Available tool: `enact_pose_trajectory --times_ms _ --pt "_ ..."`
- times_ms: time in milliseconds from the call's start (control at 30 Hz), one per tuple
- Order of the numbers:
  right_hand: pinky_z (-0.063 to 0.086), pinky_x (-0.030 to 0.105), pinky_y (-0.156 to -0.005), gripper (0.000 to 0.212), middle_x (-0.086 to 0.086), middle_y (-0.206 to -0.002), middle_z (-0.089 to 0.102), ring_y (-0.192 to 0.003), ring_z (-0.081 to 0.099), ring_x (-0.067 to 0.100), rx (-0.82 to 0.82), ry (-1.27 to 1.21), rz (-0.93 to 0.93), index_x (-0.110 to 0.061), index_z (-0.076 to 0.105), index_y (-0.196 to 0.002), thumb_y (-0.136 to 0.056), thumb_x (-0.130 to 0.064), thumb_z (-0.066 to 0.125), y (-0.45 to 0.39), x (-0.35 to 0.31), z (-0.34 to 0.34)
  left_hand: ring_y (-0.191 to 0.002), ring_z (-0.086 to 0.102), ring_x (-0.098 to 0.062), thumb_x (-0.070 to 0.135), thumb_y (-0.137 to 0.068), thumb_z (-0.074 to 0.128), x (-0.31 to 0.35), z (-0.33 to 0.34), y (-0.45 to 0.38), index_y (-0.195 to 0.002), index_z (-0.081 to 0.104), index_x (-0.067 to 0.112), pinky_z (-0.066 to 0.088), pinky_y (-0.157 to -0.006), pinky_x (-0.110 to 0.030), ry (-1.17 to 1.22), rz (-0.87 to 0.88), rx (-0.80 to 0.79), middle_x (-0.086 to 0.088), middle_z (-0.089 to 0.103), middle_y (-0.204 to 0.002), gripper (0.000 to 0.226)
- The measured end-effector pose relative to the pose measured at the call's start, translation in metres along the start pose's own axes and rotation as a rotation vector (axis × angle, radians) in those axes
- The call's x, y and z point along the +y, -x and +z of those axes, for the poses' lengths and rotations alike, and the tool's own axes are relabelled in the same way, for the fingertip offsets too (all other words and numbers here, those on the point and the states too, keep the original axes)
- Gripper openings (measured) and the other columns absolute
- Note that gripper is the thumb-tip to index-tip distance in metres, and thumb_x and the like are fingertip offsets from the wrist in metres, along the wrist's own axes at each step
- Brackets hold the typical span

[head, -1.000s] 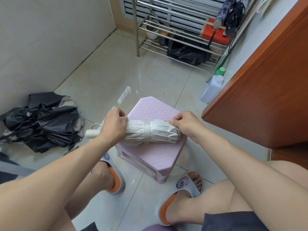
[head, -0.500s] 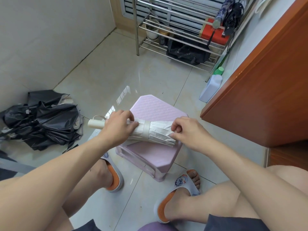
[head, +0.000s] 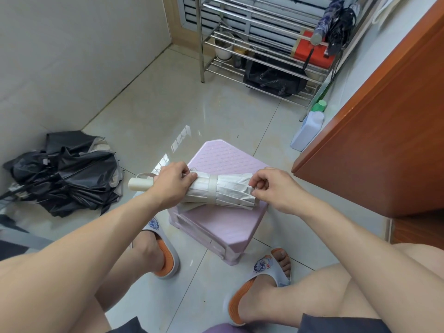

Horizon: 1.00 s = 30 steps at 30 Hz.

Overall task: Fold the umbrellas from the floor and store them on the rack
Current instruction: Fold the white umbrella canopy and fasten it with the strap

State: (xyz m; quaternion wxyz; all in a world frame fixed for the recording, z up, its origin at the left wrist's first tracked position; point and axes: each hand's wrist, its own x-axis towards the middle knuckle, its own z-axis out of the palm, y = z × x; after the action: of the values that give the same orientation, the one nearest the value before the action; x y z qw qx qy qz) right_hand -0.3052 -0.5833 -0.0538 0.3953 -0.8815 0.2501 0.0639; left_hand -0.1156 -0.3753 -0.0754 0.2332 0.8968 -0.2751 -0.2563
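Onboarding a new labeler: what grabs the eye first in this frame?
A rolled cream umbrella lies across a pink plastic stool at centre; the left hand grips it near the handle, and the right hand pinches its far end. On the floor at left sprawls a crumpled black umbrella, unfolded. At the back stands a metal rack with folded umbrellas hung at its right end.

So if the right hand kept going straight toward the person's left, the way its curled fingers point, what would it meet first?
The folded cream umbrella: the right hand already pinches its canopy end, so it would push along it toward the left hand.
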Motion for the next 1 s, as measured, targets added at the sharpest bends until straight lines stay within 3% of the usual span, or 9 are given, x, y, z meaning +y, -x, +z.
enact_pose_trajectory --times_ms 133,300,567,833,1000 --pt "0.043 0.008 -0.068 0.027 -0.003 -0.087 0.065 -0.07 0.056 0.0 -0.043 -0.062 0.011 -0.027 0.071 -0.088 -0.082 0.0 0.073 -0.003 0.005 -0.004 -0.103 0.05 -0.031 0.038 -0.102 0.056 0.0 -0.001 -0.002 -0.081 0.051 0.024 0.044 -0.094 -0.046 0.01 -0.009 -0.008 -0.004 0.057 -0.098 0.025" --pt "0.046 0.016 -0.075 0.028 -0.004 -0.089 0.066 -0.076 0.059 0.004 -0.027 -0.09 0.001 -0.028 0.074 -0.089 -0.082 -0.001 0.074 -0.004 0.01 -0.004 -0.099 0.051 -0.03 0.037 -0.101 0.057 0.0 0.0 -0.005 -0.083 0.052 0.022 0.042 -0.085 -0.041 0.01 -0.003 0.002 -0.003 0.057 -0.094 0.025" --pt "0.044 0.009 -0.072 0.015 -0.006 -0.092 0.064 -0.075 0.058 -0.004 -0.006 -0.072 -0.016 -0.025 0.075 -0.089 -0.085 -0.011 0.076 -0.001 0.008 -0.004 -0.093 0.05 -0.027 0.035 -0.102 0.056 0.001 0.0 -0.004 -0.088 0.055 0.016 0.031 -0.074 -0.034 0.022 -0.01 0.01 -0.005 0.058 -0.096 0.024" --pt "0.045 0.011 -0.07 0.024 0.001 -0.097 0.059 -0.072 0.057 0.009 0.028 -0.036 -0.029 -0.022 0.07 -0.091 -0.079 -0.001 0.069 0.002 0.005 0.004 -0.094 0.052 -0.026 0.037 -0.103 0.056 0.002 0.0 -0.005 -0.09 0.057 0.016 0.032 -0.073 -0.034 0.037 -0.038 0.007 -0.004 0.06 -0.097 0.025" --pt "0.042 0.008 -0.068 0.012 -0.003 -0.09 0.058 -0.07 0.055 0.005 0.077 -0.02 -0.032 -0.021 0.07 -0.087 -0.082 -0.01 0.074 0.002 0.004 0.006 -0.09 0.052 -0.025 0.038 -0.103 0.056 0.003 -0.001 -0.005 -0.089 0.057 0.017 0.032 -0.071 -0.033 0.044 -0.041 0.003 -0.004 0.06 -0.093 0.025"
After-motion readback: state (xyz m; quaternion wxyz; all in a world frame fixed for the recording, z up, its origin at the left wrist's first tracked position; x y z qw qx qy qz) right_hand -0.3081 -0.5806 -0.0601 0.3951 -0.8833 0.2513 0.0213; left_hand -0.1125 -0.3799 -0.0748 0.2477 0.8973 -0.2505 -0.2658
